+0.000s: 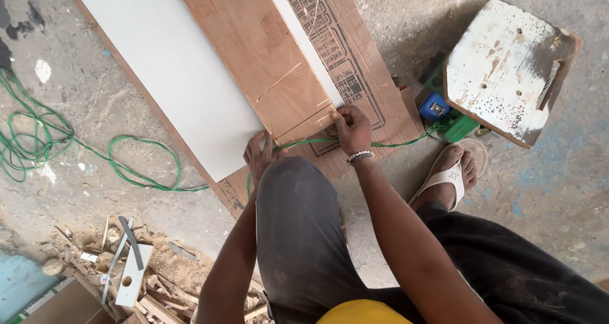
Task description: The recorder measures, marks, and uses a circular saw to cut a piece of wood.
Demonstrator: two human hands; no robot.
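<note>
A brown wooden plank (257,51) lies on a white laminate board (165,70) on the concrete floor. My right hand (350,129) pinches the near right corner of the plank, fingers closed on its end edge. My left hand (259,154) rests at the plank's near left corner, fingers curled against the end of the white board, partly hidden by my raised knee (292,197). A green cable (304,142) runs under both hands.
A printed cardboard sheet (355,64) lies under the boards. A green and blue power tool (447,115) sits beneath a white paint-stained stool (507,70). My sandalled foot (453,168) is right of it. Coiled green cable (38,134) lies left; wood scraps (133,267) pile at bottom left.
</note>
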